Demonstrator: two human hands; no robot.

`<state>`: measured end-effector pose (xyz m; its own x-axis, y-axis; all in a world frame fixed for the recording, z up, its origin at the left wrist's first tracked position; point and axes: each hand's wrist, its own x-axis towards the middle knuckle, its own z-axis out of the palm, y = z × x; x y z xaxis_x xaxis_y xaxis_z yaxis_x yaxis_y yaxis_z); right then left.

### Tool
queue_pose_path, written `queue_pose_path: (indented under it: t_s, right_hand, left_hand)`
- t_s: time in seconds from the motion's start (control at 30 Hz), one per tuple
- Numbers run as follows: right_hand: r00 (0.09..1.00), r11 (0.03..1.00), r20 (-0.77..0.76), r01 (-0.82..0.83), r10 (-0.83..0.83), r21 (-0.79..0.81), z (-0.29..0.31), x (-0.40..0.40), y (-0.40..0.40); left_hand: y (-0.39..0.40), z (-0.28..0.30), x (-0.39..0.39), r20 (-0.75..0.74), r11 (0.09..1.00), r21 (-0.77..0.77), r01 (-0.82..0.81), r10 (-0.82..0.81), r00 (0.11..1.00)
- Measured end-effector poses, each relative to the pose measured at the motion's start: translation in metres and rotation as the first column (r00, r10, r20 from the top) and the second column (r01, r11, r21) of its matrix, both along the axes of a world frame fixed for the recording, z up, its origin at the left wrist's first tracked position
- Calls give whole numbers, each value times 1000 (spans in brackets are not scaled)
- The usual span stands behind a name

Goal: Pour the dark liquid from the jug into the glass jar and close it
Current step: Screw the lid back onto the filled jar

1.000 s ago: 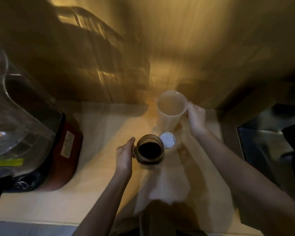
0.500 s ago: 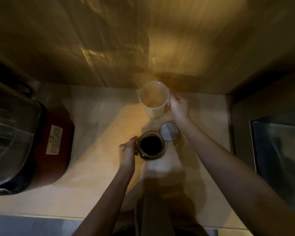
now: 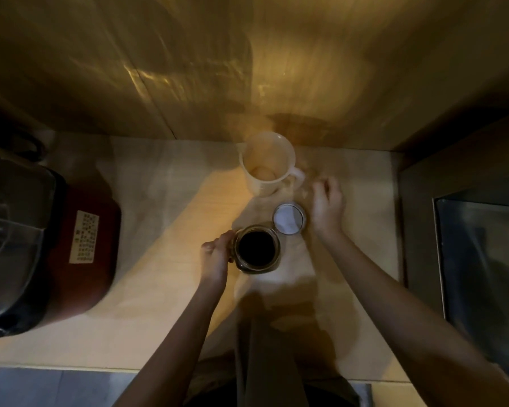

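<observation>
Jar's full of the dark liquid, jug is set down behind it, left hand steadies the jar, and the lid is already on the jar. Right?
Not quite. The head view shows the glass jar open, dark liquid visible; the lid lies on the counter beside it, near the right hand. The rest holds: the jug stands behind, and the left hand steadies the jar.

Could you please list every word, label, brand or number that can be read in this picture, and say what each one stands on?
No text can be read here.
White label on the side of the red appliance: rows of small dark print, too blurred to read.
Jug: faint marks low on its wall, too blurred to tell.
Glass jar and lid: no lettering shows.
</observation>
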<state>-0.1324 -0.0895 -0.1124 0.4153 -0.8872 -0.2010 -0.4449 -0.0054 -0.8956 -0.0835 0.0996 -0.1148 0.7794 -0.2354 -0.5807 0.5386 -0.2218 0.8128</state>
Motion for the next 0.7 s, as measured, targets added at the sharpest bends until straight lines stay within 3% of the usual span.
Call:
queue_pose_path:
  t_s: [0.1,0.23,0.3,0.5,0.63,0.7]
  right_hand:
    - [944,953,-180,-293,276,-74,-22,-30,6]
    - [712,769,-479,-629,513,-112,-36,-46,18]
    - [669,733,-542,-667,508,-137,-36,-46,23]
    - [754,776,-485,-593,443,-215,-14,-42,31]
    - [725,719,-472,-653,502,-238,14,-56,26]
    - [672,647,-493,-718,552,-256,30,-64,22]
  left_hand:
    - [5,-1,2,-9,999,48,6,-5,1000]
    - [8,3,2,15,992,100,78,-80,997]
    - [11,6,2,34,982,132,137,-143,989]
    - [24,7,8,219,926,192,326,-365,905]
    - [37,21,10,271,903,61,425,-425,864]
    - [44,27,8,291,831,135,540,-554,780]
